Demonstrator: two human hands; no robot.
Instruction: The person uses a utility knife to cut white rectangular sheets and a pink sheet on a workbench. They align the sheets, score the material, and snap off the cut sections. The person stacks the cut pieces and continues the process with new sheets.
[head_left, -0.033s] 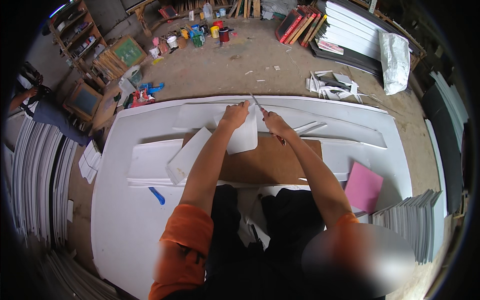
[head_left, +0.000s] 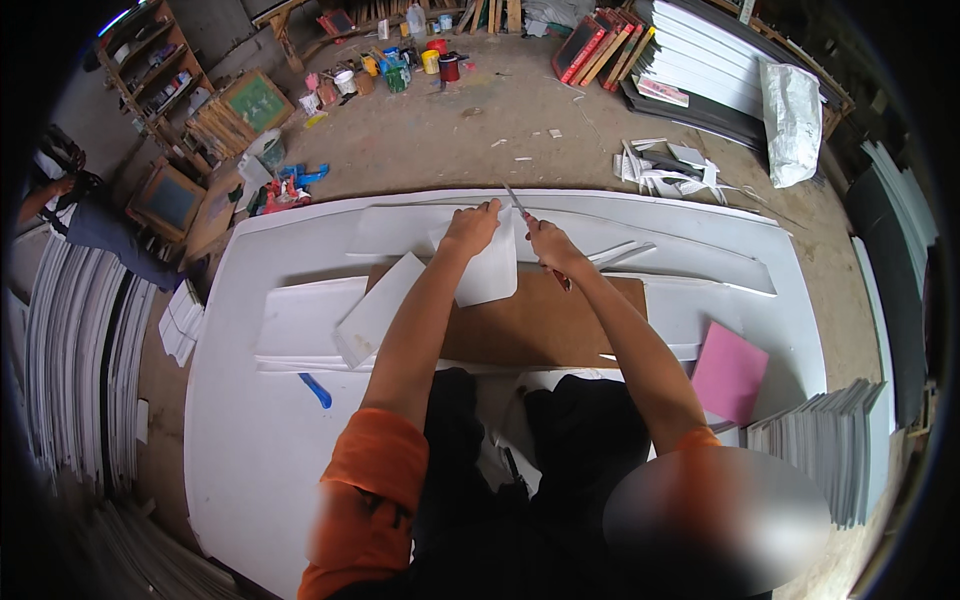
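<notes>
My left hand [head_left: 474, 229] is closed on the upper part of a small white sheet [head_left: 490, 275], which lies partly over a brown board [head_left: 545, 330]. Just to the right, my right hand [head_left: 553, 248] grips a knife [head_left: 516, 202] with a narrow blade and a reddish handle end showing below the fist. The blade points up and left, close to the sheet's far right corner; whether it touches cannot be made out. Another white piece [head_left: 378, 315] lies tilted beside my left forearm. White strips [head_left: 625, 252] rest right of my right hand.
A large white board [head_left: 260, 450] spans the work area. On it are a blue tool [head_left: 316, 390] and a pink square sheet [head_left: 730, 372]. Stacked grey sheets [head_left: 815, 450] stand at right. Scraps [head_left: 670, 168] and paint pots [head_left: 395, 75] lie beyond. A person [head_left: 90, 215] is at left.
</notes>
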